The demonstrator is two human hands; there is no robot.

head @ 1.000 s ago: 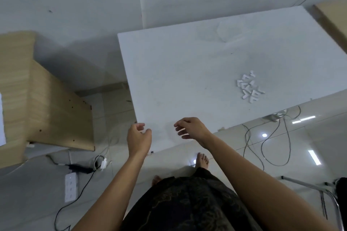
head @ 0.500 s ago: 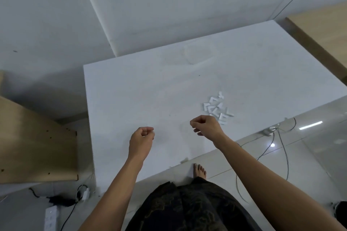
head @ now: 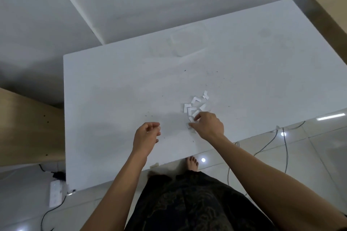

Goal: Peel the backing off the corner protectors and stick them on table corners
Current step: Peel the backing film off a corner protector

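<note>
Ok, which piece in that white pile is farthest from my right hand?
The small piece at the far tip of the pile; the others lie nearer your right hand.

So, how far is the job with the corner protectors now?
Done: no protector shows plainly on the table corners in view. In hand: the right hand touches the near pieces of the corner protector pile; the left hand hovers loosely curled, seemingly empty. Left: peeling a backing and sticking.
</note>
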